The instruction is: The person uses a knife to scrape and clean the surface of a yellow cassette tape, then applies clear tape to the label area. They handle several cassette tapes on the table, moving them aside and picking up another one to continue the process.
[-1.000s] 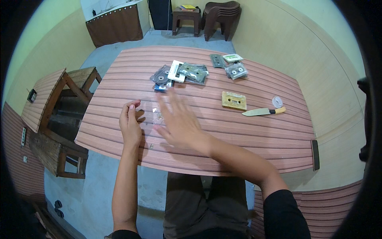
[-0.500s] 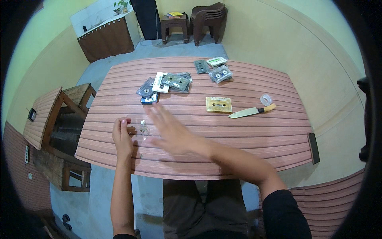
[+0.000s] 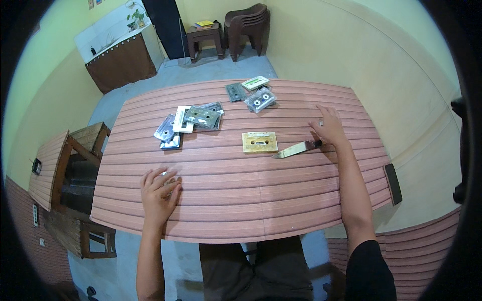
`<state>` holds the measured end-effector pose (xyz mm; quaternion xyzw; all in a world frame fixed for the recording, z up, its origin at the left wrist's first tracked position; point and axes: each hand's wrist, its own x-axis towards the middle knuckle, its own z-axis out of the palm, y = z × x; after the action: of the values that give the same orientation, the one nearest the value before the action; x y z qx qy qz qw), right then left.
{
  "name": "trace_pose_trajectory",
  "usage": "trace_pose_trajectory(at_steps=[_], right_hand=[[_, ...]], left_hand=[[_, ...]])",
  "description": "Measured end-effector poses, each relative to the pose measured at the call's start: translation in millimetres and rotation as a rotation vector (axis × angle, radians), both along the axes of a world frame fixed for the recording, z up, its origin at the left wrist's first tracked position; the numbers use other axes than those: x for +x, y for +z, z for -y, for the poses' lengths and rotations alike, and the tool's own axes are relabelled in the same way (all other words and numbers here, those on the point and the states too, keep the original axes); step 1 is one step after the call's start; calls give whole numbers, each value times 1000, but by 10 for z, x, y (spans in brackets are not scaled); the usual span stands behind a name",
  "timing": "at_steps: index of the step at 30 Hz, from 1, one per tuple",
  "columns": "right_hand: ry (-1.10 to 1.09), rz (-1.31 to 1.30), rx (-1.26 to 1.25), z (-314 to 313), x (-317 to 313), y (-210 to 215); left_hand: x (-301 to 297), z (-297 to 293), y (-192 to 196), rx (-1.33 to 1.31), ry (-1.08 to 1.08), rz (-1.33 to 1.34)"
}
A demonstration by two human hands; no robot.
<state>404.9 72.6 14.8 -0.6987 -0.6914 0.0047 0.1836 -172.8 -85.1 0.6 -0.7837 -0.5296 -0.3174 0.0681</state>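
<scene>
My left hand [image 3: 159, 194] is over the table at the near left, its fingers spread and slightly curled. Beneath and between them show small shiny bits [image 3: 164, 173], mostly hidden. My right hand [image 3: 329, 128] reaches over the right side with fingers apart, above the handle end of a knife [image 3: 297, 149] that lies flat, blade toward the left. The hand covers the knife's handle and the spot where a clear tape roll lay. Left of the blade lies a yellowish cassette [image 3: 259, 142], flat on the table.
A pile of cassettes [image 3: 202, 118] lies at the far left of the striped table [image 3: 221, 200]; another group of cassettes [image 3: 260, 100] lies at the far middle. A dark block [image 3: 393, 184] is at the right edge. Wooden furniture [image 3: 70, 175] stands left, stacked chairs [image 3: 246, 30] behind.
My right hand has swung from beside the left hand across to the knife's handle. My left hand has opened its fingers over the small bits. The whole view has shifted slightly.
</scene>
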Motion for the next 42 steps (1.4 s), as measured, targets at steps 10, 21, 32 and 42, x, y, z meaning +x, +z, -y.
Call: trace_pose_trajectory(at_steps=[10,21,32,42], right_hand=[[159,-182,212,41,255,-171],[359,-387,411,99,-359,-105],[319,-270,330,98,-444,-175],[275,-266,307,60,-331,-177]], left_hand=[[1018,-698,296,-243,-316,239],[1942,-1798,332,-429,-502,-51],[2439,-2561,284,-246,-113,74],[2159,-1843,398,-455,-176,566]])
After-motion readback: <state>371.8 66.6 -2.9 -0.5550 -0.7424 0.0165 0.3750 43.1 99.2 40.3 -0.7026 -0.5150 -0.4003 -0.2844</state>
